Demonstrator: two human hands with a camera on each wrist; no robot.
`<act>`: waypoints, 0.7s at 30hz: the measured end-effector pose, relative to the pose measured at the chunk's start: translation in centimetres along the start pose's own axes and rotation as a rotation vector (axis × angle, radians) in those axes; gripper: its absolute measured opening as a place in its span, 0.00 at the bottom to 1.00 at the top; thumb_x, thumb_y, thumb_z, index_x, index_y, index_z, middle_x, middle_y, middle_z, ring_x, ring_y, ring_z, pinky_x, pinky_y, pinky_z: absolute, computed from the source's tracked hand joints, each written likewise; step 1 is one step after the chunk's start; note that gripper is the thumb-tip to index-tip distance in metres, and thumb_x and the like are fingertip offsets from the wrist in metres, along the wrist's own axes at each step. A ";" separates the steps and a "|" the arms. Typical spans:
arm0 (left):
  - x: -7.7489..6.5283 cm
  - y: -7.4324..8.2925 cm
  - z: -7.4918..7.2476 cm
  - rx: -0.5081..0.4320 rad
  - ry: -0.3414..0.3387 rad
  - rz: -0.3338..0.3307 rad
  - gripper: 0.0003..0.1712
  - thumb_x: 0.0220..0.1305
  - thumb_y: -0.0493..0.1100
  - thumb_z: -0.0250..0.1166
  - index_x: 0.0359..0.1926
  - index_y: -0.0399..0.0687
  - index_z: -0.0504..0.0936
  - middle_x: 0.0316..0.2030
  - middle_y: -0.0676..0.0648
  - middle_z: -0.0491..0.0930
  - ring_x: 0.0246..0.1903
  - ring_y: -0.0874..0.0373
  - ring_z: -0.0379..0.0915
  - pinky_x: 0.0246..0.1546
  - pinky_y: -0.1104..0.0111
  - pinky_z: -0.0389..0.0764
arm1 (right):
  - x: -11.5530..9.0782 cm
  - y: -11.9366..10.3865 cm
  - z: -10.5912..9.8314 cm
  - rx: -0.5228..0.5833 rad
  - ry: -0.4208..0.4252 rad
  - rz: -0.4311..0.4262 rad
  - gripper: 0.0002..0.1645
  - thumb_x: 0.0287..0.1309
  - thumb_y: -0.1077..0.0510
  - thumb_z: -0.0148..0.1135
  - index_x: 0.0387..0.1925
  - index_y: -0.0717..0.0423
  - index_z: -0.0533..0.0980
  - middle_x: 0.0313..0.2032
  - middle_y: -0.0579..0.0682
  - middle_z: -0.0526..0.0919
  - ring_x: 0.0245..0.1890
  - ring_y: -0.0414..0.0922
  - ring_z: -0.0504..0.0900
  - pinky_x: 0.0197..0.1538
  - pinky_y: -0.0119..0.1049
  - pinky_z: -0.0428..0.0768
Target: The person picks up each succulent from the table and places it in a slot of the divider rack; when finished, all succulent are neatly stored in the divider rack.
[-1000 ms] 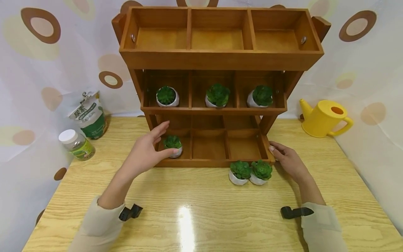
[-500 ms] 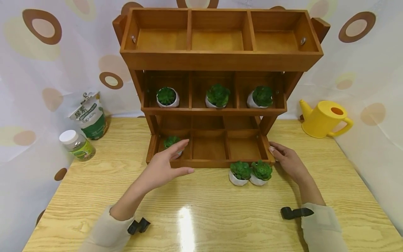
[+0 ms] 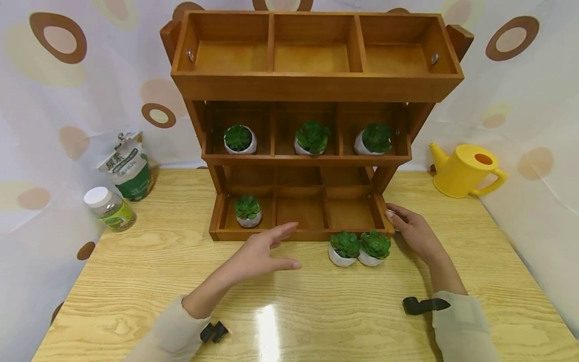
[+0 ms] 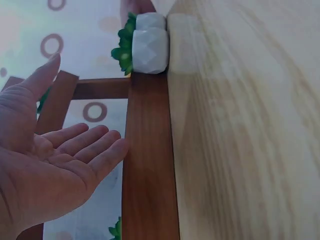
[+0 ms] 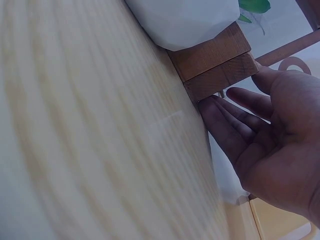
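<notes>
My left hand (image 3: 260, 254) hovers over the table in front of the wooden plant rack (image 3: 280, 235), holding nothing. Its fingers are spread from the thumb, and the left wrist view shows the bare palm (image 4: 60, 170). To its right, two potted succulents stand side by side on the table: the nearer one (image 3: 342, 259) and another (image 3: 373, 259), by the rack's front right corner. One more potted succulent (image 3: 248, 211) sits in the bottom tier's left compartment. My right hand (image 3: 418, 234) rests against the rack's right end, with thumb and fingertips (image 5: 212, 107) touching the wood.
Three potted succulents fill the middle tier, among them the central one (image 3: 312, 138). A yellow watering can (image 3: 466, 171) stands at right. At left are a white-capped jar (image 3: 113, 211) and a green-and-white bag (image 3: 131, 171). A patterned cloth (image 3: 99, 110) hangs behind.
My left hand has moved right and toward me, away from the succulent in the bottom left compartment, which stays there in full view. The right hand has stayed at the rack's end.
</notes>
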State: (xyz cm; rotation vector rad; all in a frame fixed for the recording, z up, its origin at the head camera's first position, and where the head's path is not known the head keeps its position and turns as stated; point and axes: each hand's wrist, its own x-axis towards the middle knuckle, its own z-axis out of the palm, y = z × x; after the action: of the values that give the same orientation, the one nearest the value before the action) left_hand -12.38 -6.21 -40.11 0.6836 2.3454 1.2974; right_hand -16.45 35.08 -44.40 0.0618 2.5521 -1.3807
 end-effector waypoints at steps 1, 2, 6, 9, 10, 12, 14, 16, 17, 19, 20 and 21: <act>0.1 0.0 0.2 0.007 -0.007 -0.005 0.49 0.60 0.58 0.74 0.77 0.65 0.61 0.74 0.52 0.67 0.72 0.51 0.66 0.72 0.56 0.69 | 0.0 0.0 0.0 -0.002 0.001 0.003 0.46 0.75 0.31 0.41 0.80 0.54 0.51 0.75 0.65 0.62 0.75 0.62 0.63 0.73 0.61 0.62; 0.2 -0.1 0.3 0.011 -0.014 -0.009 0.48 0.60 0.58 0.74 0.77 0.65 0.61 0.74 0.53 0.67 0.71 0.50 0.67 0.71 0.55 0.69 | 0.0 0.1 0.0 -0.001 0.000 0.004 0.46 0.75 0.31 0.41 0.80 0.54 0.51 0.75 0.65 0.62 0.75 0.63 0.62 0.73 0.61 0.62; 0.7 -0.4 1.1 0.030 -0.053 -0.007 0.49 0.61 0.60 0.72 0.78 0.61 0.60 0.74 0.53 0.66 0.72 0.50 0.66 0.71 0.52 0.69 | 0.0 0.1 -0.1 -0.005 0.000 0.011 0.47 0.74 0.30 0.41 0.80 0.54 0.51 0.75 0.65 0.62 0.75 0.63 0.61 0.73 0.62 0.62; 1.1 -0.5 1.5 0.045 -0.074 -0.012 0.50 0.61 0.62 0.72 0.78 0.58 0.60 0.75 0.53 0.66 0.73 0.51 0.65 0.71 0.51 0.68 | 0.0 0.1 0.0 -0.005 0.001 0.011 0.46 0.74 0.31 0.41 0.80 0.54 0.52 0.75 0.64 0.62 0.75 0.62 0.63 0.73 0.61 0.64; 1.3 -0.5 1.7 0.050 -0.079 -0.013 0.50 0.61 0.62 0.72 0.79 0.58 0.60 0.75 0.52 0.66 0.73 0.52 0.64 0.71 0.51 0.68 | 0.0 0.1 0.0 -0.004 0.001 0.009 0.46 0.75 0.31 0.41 0.80 0.54 0.52 0.75 0.64 0.62 0.75 0.62 0.63 0.73 0.61 0.64; 1.6 -0.4 2.0 0.061 -0.089 -0.016 0.50 0.61 0.62 0.72 0.79 0.58 0.60 0.74 0.52 0.66 0.73 0.52 0.65 0.71 0.51 0.68 | 0.0 0.0 0.1 -0.001 0.001 0.005 0.45 0.75 0.32 0.41 0.80 0.54 0.52 0.75 0.64 0.63 0.74 0.62 0.64 0.72 0.60 0.65; 1.8 -0.3 2.2 0.069 -0.099 -0.015 0.50 0.61 0.61 0.71 0.79 0.57 0.60 0.74 0.52 0.67 0.72 0.53 0.65 0.71 0.51 0.68 | 0.0 0.0 0.1 0.002 -0.001 0.002 0.45 0.75 0.32 0.41 0.80 0.54 0.52 0.75 0.64 0.63 0.74 0.62 0.65 0.72 0.59 0.65; 2.0 -0.2 2.5 0.072 -0.107 -0.012 0.49 0.62 0.61 0.71 0.79 0.57 0.60 0.73 0.52 0.68 0.72 0.53 0.66 0.71 0.52 0.69 | 0.0 0.0 0.1 0.001 -0.001 0.002 0.45 0.75 0.32 0.41 0.80 0.54 0.52 0.74 0.64 0.64 0.74 0.62 0.64 0.73 0.60 0.64; 2.1 -0.2 2.6 0.074 -0.109 -0.014 0.49 0.62 0.61 0.71 0.79 0.58 0.60 0.73 0.52 0.68 0.72 0.54 0.66 0.71 0.52 0.69 | 0.0 0.0 0.1 -0.002 0.000 0.002 0.45 0.75 0.32 0.41 0.80 0.54 0.52 0.74 0.64 0.64 0.74 0.61 0.64 0.73 0.59 0.64; 2.2 -0.2 2.8 0.076 -0.107 -0.016 0.49 0.62 0.61 0.71 0.79 0.58 0.60 0.73 0.52 0.68 0.72 0.54 0.66 0.71 0.53 0.69 | 0.1 0.0 0.1 -0.003 0.001 0.001 0.46 0.75 0.31 0.41 0.80 0.54 0.52 0.74 0.64 0.64 0.74 0.62 0.63 0.73 0.60 0.63; 2.3 -0.2 2.9 0.079 -0.106 -0.016 0.49 0.62 0.61 0.71 0.79 0.58 0.59 0.73 0.51 0.68 0.72 0.54 0.66 0.71 0.53 0.69 | 0.1 0.1 0.1 -0.001 0.002 0.004 0.46 0.75 0.31 0.41 0.80 0.54 0.52 0.74 0.64 0.64 0.74 0.61 0.64 0.73 0.60 0.63; 2.4 -0.1 3.0 0.081 -0.106 -0.018 0.49 0.62 0.61 0.71 0.79 0.58 0.59 0.73 0.51 0.68 0.72 0.54 0.66 0.71 0.53 0.69 | 0.0 0.1 0.1 -0.003 0.002 0.006 0.46 0.75 0.31 0.41 0.80 0.54 0.52 0.74 0.64 0.64 0.74 0.61 0.64 0.73 0.60 0.63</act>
State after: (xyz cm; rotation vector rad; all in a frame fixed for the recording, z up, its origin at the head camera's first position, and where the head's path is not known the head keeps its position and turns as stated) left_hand -12.79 -2.88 -41.93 0.7355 2.3232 1.1356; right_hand -16.46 35.05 -44.54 0.0699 2.5542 -1.3751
